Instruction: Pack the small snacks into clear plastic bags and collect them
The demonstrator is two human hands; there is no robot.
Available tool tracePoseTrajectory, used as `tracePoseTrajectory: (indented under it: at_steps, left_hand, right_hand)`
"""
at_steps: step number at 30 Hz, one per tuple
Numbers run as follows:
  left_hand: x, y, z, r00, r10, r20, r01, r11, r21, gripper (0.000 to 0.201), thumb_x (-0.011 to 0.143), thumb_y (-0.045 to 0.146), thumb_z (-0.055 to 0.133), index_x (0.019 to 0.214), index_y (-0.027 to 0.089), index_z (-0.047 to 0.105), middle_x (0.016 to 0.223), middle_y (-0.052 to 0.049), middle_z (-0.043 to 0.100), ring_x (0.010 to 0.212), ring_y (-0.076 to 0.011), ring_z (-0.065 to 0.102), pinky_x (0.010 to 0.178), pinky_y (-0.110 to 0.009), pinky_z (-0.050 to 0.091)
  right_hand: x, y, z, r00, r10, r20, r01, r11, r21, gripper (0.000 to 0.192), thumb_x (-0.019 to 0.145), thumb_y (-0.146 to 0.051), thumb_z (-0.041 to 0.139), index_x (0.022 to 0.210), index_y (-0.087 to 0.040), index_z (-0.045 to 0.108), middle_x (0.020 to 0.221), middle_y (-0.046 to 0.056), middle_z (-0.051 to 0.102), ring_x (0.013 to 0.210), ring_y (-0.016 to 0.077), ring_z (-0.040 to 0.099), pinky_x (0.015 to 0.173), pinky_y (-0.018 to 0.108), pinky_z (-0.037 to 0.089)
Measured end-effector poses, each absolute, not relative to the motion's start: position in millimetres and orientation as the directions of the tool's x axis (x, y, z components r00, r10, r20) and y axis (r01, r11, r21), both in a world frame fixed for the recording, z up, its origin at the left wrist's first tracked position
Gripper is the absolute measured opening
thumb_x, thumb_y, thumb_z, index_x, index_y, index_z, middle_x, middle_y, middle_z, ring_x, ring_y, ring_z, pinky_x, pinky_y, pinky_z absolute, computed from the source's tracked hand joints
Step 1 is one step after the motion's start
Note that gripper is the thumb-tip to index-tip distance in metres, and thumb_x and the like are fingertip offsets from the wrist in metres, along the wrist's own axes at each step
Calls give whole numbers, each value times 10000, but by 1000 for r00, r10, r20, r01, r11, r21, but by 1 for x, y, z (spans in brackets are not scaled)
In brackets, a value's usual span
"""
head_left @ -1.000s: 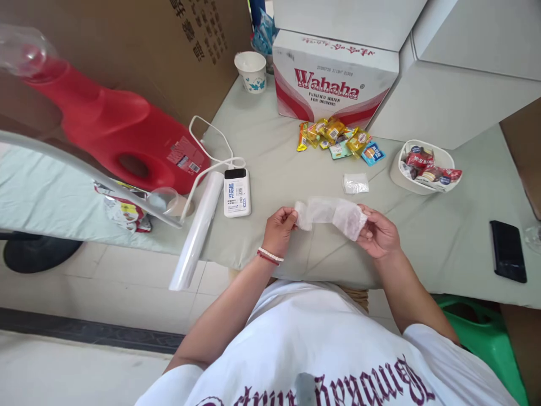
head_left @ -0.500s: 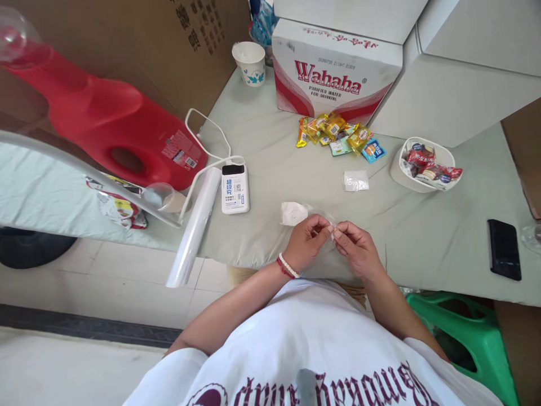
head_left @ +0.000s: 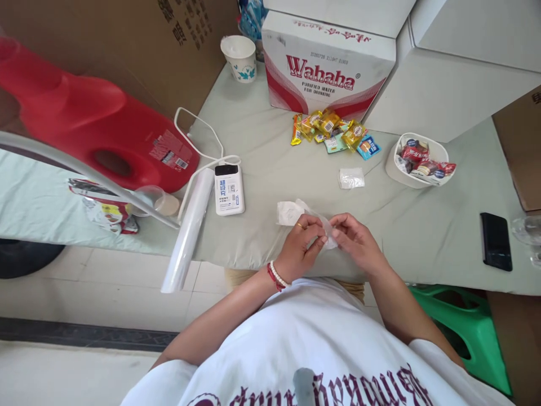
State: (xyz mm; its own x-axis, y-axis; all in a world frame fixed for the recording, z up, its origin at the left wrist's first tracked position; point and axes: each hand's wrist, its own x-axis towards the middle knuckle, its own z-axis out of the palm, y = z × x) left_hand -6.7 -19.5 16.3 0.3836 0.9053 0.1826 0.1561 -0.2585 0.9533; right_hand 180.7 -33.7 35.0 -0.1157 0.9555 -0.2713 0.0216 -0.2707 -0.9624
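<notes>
My left grip [head_left: 303, 246] and right grip [head_left: 359, 242] pinch a filmy sheet [head_left: 329, 232] between them, over the surface [head_left: 266, 163].
Red jug [head_left: 91, 115], roll [head_left: 189, 234] overhanging the edge, power bank [head_left: 229, 194], white scrap [head_left: 288, 213] just beyond my left grip, wrapped snacks [head_left: 328, 123], snack tub [head_left: 398, 171], phone [head_left: 496, 242].

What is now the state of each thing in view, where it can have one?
Translucent film, thin, partly hidden
Left hand, pinching the translucent film
Right hand, touching the translucent film; grip unclear
Power bank, lying flat
Black phone, lying flat, visible face dark
Paper cup, upright
White tub, uncovered, holding packets
Plastic roll, wound, overhanging the table
</notes>
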Motion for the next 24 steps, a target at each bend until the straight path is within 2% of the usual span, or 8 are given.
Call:
tracePoseTrajectory:
  at_steps: [2, 7, 12, 15, 18, 20, 22, 24]
  left_hand:
    - [-11, -21, 15, 372, 907, 198, 170, -276, 946, 221, 1019, 354, 537, 875, 209, 622, 1083, -99, 598, 1006, -203, 579, 929, -358, 487]
    - [-32, -15, 4, 210, 970, 123, 162, -159, 974, 252, 1001, 405, 571, 834, 218, 592, 982, -86, 612, 995, -216, 576, 881, -349, 487]
    - [-58, -13, -1, 122, 992, 42, 177, -64, 982, 241, 956, 387, 613, 788, 215, 587, 1029, -97, 625, 1008, -220, 599, 872, -344, 498]
    - [-70, -20, 8, 399, 916, 46, 230, -149, 962, 223, 926, 351, 645, 750, 216, 618, 1083, -112, 663, 1016, -222, 634, 927, -360, 514]
    - [-72, -31, 20, 766, 642, 22, 154, -217, 964, 157, 920, 345, 661, 824, 227, 697, 1091, -126, 716, 934, -210, 677, 866, -332, 542]
    - [-67, -35, 25, 823, 567, 15, 113, -189, 976, 184, 946, 360, 636, 851, 223, 715, 1029, -123, 734, 869, -197, 681, 807, -310, 537]
    - [-56, -32, 26, 722, 692, -5, 133, -133, 982, 251, 974, 374, 597, 810, 213, 695, 888, -90, 709, 774, -173, 637, 736, -292, 502]
    - [-41, -23, 24, 500, 865, -35, 161, -53, 986, 282, 973, 392, 598, 773, 204, 665, 778, -46, 638, 703, -152, 560, 680, -281, 449]
  right_hand:
    - [178, -27, 34, -103, 952, -287, -13, -290, -957, 338, 846, -533, 795, 861, -215, 682, 680, -27, 512, 619, 107, 412, 556, 243, 335]
    - [185, -15, 26, 130, 908, -399, -250, -360, -899, 387, 710, -502, 895, 785, -218, 643, 682, -44, 504, 521, 70, 311, 431, 225, 209]
    - [196, -15, 22, 155, 884, -440, -411, -347, -843, 390, 665, -426, 938, 779, -214, 631, 741, -45, 542, 506, 37, 307, 407, 194, 224]
    - [198, -15, 22, 210, 884, -418, -469, -285, -836, 397, 655, -392, 941, 806, -225, 614, 761, -44, 568, 520, 41, 350, 406, 181, 268]
    - [197, -14, 23, 219, 877, -427, -457, -295, -839, 406, 650, -398, 937, 815, -227, 608, 746, -47, 565, 506, 39, 337, 387, 177, 255]
    - [194, -15, 24, 212, 869, -447, -426, -330, -843, 413, 633, -407, 943, 816, -225, 620, 734, -49, 562, 493, 36, 319, 374, 180, 224]
    - [188, -16, 27, 199, 867, -456, -387, -358, -850, 412, 627, -423, 944, 809, -221, 635, 718, -46, 566, 488, 38, 311, 373, 189, 200]
    - [182, -19, 29, 174, 878, -446, -352, -367, -861, 394, 644, -441, 934, 797, -219, 646, 658, -50, 536, 481, 47, 299, 382, 202, 189]
